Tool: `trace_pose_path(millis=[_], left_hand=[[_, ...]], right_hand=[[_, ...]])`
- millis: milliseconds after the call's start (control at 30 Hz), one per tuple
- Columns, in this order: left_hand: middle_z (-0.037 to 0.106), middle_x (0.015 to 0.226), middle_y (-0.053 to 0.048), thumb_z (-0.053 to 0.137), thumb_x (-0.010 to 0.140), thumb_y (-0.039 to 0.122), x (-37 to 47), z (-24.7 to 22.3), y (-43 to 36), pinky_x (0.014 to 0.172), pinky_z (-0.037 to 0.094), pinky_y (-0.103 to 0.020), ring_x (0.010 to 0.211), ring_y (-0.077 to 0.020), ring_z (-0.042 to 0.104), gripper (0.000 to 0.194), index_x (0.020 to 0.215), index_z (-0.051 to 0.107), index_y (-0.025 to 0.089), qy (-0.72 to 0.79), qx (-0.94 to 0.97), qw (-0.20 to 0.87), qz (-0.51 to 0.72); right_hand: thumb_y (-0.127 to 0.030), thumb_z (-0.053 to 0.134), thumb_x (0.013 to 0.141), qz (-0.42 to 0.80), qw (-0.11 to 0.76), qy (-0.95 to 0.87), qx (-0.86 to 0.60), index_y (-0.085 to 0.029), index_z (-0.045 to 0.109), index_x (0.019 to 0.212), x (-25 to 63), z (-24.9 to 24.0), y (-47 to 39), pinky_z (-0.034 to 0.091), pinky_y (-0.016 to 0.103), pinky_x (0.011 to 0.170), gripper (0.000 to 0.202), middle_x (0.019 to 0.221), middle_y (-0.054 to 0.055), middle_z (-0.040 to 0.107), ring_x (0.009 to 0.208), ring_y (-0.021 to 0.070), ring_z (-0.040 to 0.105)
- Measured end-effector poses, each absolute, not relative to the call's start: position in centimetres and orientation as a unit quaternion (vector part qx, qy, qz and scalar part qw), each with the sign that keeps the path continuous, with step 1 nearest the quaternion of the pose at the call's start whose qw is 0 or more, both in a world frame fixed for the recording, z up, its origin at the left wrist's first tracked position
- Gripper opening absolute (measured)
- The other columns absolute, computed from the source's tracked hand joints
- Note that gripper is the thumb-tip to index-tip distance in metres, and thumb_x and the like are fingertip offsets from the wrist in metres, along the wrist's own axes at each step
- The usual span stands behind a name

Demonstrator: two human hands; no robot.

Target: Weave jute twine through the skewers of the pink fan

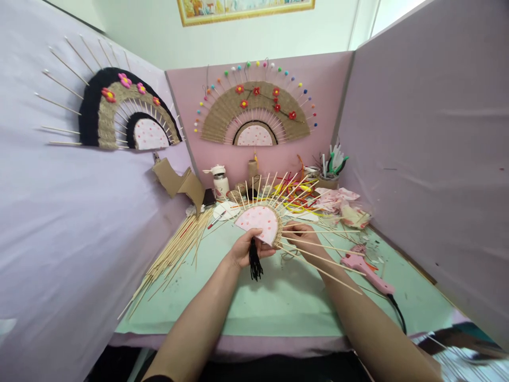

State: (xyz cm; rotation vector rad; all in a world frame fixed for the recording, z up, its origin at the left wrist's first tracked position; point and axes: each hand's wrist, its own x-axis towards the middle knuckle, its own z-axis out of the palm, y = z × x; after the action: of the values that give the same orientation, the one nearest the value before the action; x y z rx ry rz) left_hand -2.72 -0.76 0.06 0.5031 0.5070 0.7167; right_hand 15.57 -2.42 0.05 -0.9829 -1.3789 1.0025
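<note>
A half-round fan [256,220] with pink dotted cloth, thin wooden sticks fanning out and a band of twine along its curved edge is held above the table. My left hand [248,248] grips its straight lower edge, thumb on the cloth and fingers behind. From that edge hangs a black tassel [255,262]. Behind the sticks at the fan's right side, my right hand [300,236] has its fingers bent together near the twine band [279,225]. Sticks partly cover those fingers, and what they pinch is not clear. A loop of twine [291,254] hangs below them.
Loose wooden sticks [175,252] lie in a pile at the left. A pink glue gun [368,270] with a black cord rests at the right. Behind stand a white bottle [220,181], coloured pipe cleaners [302,193] and crumpled cloth [338,199]. Finished fans [254,109] hang on the partitions.
</note>
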Motion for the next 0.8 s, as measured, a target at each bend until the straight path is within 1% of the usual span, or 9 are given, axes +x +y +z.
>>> trace_pose_path(millis=[100,267,433,567,667,800], left_hand=[[0.068,0.091,-0.020,0.043,0.083,0.021,-2.7,-0.1,-0.8,0.062,0.055,-0.035,0.086,-0.0290,0.065,0.041,0.119,0.049,0.004,0.216,0.245,0.889,0.321],[0.065,0.096,-0.024,0.041,0.083,0.026,-2.6,-0.1,-1.0,0.064,0.055,-0.038,0.094,-0.0341,0.062,0.039,0.109,0.054,0.000,0.181,0.247,0.905,0.295],[0.066,0.094,-0.020,0.041,0.083,0.020,-2.4,0.1,-1.1,0.062,0.055,-0.032,0.094,-0.0295,0.063,0.037,0.116,0.050,0.006,0.192,0.231,0.895,0.331],[0.068,0.084,-0.016,0.043,0.082,0.018,-2.8,0.3,-0.8,0.061,0.054,-0.029,0.088,-0.0271,0.065,0.034,0.114,0.051,0.008,0.208,0.236,0.876,0.365],[0.068,0.084,-0.018,0.043,0.082,0.019,-3.3,0.5,-0.6,0.061,0.054,-0.031,0.088,-0.0284,0.065,0.033,0.110,0.053,0.006,0.219,0.261,0.868,0.361],[0.068,0.085,-0.020,0.041,0.082,0.019,-3.9,1.0,-0.6,0.071,0.053,-0.039,0.088,-0.0291,0.064,0.032,0.106,0.056,0.003,0.231,0.300,0.846,0.377]], right_hand=[[-0.037,0.070,0.060,0.434,0.572,-0.562,-0.411,-0.017,0.064,0.068,15.4,-0.2,-2.4,0.043,0.028,0.062,0.022,0.075,0.004,0.063,0.067,0.0153,0.056],[-0.039,0.071,0.059,0.473,0.567,-0.534,-0.412,-0.017,0.063,0.069,15.5,-0.4,-2.3,0.043,0.027,0.058,0.025,0.071,0.003,0.063,0.062,0.0140,0.055],[-0.038,0.071,0.060,0.449,0.571,-0.538,-0.428,-0.017,0.063,0.066,15.7,-0.1,-2.2,0.041,0.027,0.058,0.023,0.068,0.001,0.062,0.060,0.0132,0.054],[-0.039,0.069,0.063,0.419,0.574,-0.562,-0.422,-0.017,0.062,0.065,16.3,0.1,-2.0,0.037,0.024,0.054,0.024,0.064,0.000,0.058,0.056,0.0108,0.048],[-0.039,0.068,0.065,0.420,0.573,-0.563,-0.421,-0.018,0.061,0.067,16.9,-0.2,-1.8,0.030,0.022,0.048,0.023,0.058,-0.002,0.052,0.050,0.0084,0.040],[-0.038,0.067,0.064,0.438,0.584,-0.538,-0.421,-0.018,0.059,0.066,17.3,-0.4,-1.4,0.026,0.022,0.046,0.022,0.054,-0.004,0.046,0.047,0.0070,0.034]])
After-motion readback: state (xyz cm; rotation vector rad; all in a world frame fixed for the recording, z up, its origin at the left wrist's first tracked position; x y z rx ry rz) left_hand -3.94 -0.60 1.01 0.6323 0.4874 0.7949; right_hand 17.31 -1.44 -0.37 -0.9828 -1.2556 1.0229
